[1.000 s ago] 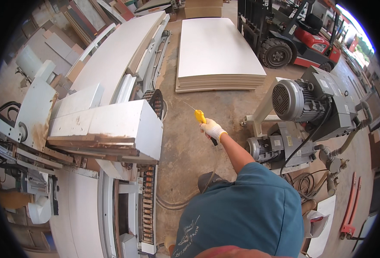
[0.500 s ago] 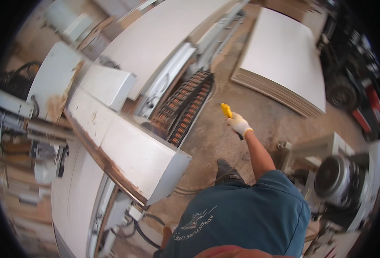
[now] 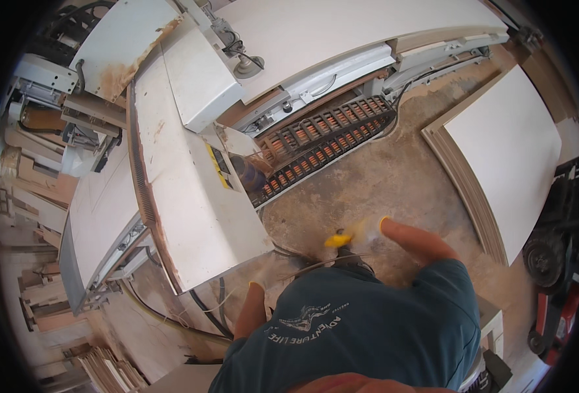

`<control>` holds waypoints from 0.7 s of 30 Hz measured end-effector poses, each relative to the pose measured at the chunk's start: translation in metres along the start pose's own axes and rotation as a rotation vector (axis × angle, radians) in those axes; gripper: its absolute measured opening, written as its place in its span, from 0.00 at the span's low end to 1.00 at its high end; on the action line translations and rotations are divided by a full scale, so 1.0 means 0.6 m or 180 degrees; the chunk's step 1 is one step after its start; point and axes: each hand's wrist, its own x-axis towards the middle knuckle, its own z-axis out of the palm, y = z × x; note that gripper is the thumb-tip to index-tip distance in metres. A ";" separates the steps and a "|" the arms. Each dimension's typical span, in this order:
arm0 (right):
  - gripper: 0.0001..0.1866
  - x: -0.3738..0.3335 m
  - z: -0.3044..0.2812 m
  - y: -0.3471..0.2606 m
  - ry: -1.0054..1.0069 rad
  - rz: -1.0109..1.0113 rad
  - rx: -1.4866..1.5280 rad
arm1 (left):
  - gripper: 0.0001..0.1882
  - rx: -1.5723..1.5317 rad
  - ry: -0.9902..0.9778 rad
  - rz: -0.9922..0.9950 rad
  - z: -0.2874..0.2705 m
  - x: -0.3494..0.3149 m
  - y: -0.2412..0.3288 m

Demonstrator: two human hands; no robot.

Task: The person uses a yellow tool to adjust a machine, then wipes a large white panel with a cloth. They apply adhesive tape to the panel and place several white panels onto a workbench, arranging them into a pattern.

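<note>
My right hand [image 3: 366, 230], in a pale glove with a yellow cuff, is blurred in front of my body. A yellow handheld tool [image 3: 338, 240] is in its grip, smeared by motion, so its exact kind does not show. My left forearm [image 3: 250, 313] reaches past my body and ends at a yellow glove cuff. The fingers of that hand cannot be made out; the white machine housing [image 3: 201, 216] is nearest to it. Below the tool, part of my shoe and leg shows over the concrete floor [image 3: 361, 180].
Black cable chains [image 3: 328, 141] with orange hoses lie beside the machine bed. A large pale board [image 3: 368, 33] lies on the bed. At right is a stack of white-topped boards [image 3: 509, 150], with a wheeled vehicle [image 3: 545, 262] beyond. Hoses [image 3: 204, 308] run along the floor at left.
My view has turned right, toward the board stack. My right hand has drawn back nearer my body with the yellow tool. More of my left forearm shows.
</note>
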 end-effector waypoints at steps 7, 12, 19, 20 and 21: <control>0.21 -0.003 -0.115 0.018 0.1002 0.0242 -0.0726 | 0.33 -0.0587 0.1084 -0.0426 0.092 0.009 0.048; 0.18 -0.063 -0.372 0.124 0.3779 0.1607 0.0939 | 0.25 0.1140 0.1512 -0.0172 0.070 0.046 -0.033; 0.13 -0.081 -0.476 0.190 0.4080 0.1308 0.2289 | 0.30 0.3525 0.1600 -0.0276 0.027 0.032 -0.141; 0.11 -0.078 -0.481 0.195 0.3800 0.0991 0.2514 | 0.30 0.3609 0.1811 -0.0301 0.032 0.025 -0.148; 0.10 -0.072 -0.482 0.198 0.3587 0.0748 0.2742 | 0.29 0.3143 0.2203 -0.0754 0.037 0.020 -0.150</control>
